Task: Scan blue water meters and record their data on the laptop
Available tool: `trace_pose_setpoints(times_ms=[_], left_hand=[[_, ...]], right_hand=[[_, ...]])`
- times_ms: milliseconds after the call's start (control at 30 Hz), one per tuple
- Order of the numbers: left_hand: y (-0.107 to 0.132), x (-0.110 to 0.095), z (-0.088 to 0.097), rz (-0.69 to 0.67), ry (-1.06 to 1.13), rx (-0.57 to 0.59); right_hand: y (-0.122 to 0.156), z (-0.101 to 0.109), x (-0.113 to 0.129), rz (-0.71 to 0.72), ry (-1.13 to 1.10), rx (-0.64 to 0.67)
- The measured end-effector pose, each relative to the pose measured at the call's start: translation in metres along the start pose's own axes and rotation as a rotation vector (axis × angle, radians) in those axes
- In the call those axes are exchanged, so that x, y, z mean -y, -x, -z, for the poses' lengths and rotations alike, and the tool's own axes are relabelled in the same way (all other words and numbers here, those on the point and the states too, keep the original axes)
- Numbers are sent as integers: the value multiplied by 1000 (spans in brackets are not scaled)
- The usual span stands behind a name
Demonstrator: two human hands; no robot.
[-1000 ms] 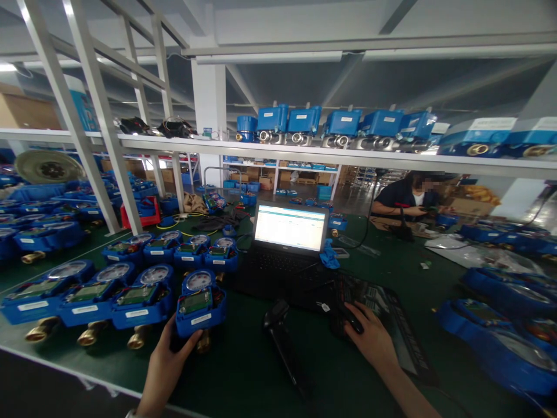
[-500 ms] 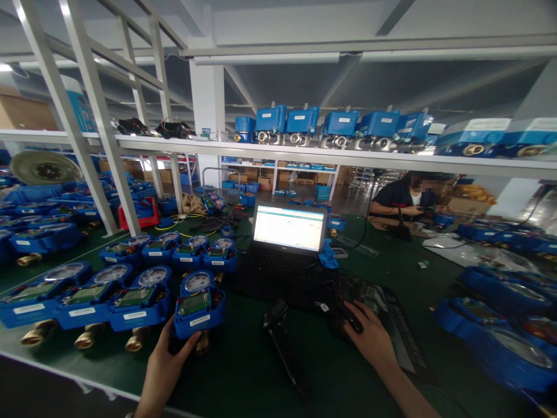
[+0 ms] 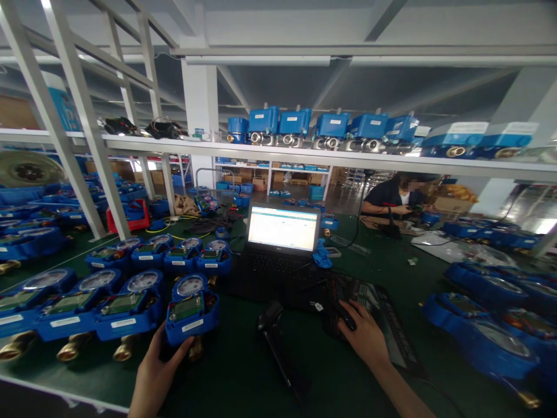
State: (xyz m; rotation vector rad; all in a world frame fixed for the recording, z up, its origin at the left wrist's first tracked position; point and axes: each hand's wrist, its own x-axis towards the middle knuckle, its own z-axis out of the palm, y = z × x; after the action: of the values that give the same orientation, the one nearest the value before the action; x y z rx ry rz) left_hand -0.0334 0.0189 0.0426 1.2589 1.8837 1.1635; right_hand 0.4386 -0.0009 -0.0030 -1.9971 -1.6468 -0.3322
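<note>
My left hand (image 3: 163,366) is closed round the near end of a blue water meter (image 3: 192,310), thumb by its brass pipe fitting. The meter has a round dial, a green circuit board and a white label, and it stands at the right end of a row of similar meters (image 3: 126,307). My right hand (image 3: 363,334) rests over a black computer mouse (image 3: 347,316) on a dark mouse pad (image 3: 394,331). A black handheld barcode scanner (image 3: 276,348) lies between my hands. Behind it an open laptop (image 3: 282,229) shows a bright page, its text too small to read.
A white shelf (image 3: 278,152) crosses above the bench, carrying several blue meters (image 3: 333,125). More meters (image 3: 483,337) lie at the right. A blue cloth (image 3: 322,255) sits beside the laptop. Across the bench a co-worker (image 3: 394,197) handles something. Metal posts (image 3: 82,128) rise at left.
The whole view has shifted slightly, so the bench things appear a little further left. My left hand stays on the meter and my right hand on the mouse.
</note>
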Motion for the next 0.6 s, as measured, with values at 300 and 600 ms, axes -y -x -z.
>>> trace_pose_setpoints(times_ms=[300,600], left_hand=[[-2,4,0,-33,-4,-3],[0,3,0,-2,-7,-2]], right_hand=[[0,4,4,-63,15,53],[0,2,2,-51,0,18]])
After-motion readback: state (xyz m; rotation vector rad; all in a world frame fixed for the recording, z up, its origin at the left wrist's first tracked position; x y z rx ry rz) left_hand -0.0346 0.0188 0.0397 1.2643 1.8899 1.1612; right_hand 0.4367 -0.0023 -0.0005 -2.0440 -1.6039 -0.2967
